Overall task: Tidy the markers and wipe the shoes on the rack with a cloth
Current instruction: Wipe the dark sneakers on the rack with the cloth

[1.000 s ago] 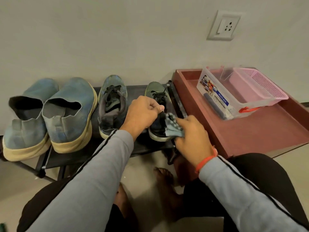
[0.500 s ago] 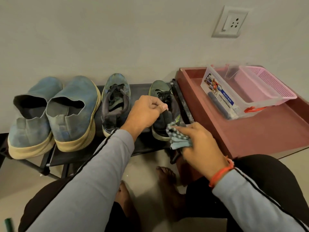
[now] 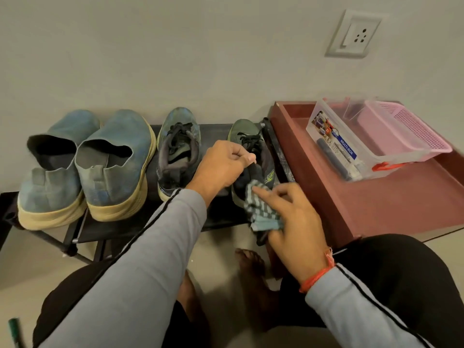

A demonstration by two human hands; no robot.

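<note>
At frame centre, the left hand (image 3: 223, 167) pinches the sneaker (image 3: 248, 156); the right hand (image 3: 293, 222), nearer its heel, pinches the cloth (image 3: 261, 209) against it.

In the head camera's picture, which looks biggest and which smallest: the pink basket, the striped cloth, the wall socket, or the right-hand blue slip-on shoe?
Largest to smallest, as they look:
1. Right-hand blue slip-on shoe
2. Pink basket, partly hidden by the clear box
3. Wall socket and striped cloth: too alike to rank; the cloth is bunched in the right hand and nearer the camera.

Right hand (image 3: 293, 219) slid cloth (image 3: 261, 209) down shoe's (image 3: 253, 159) heel.
</note>
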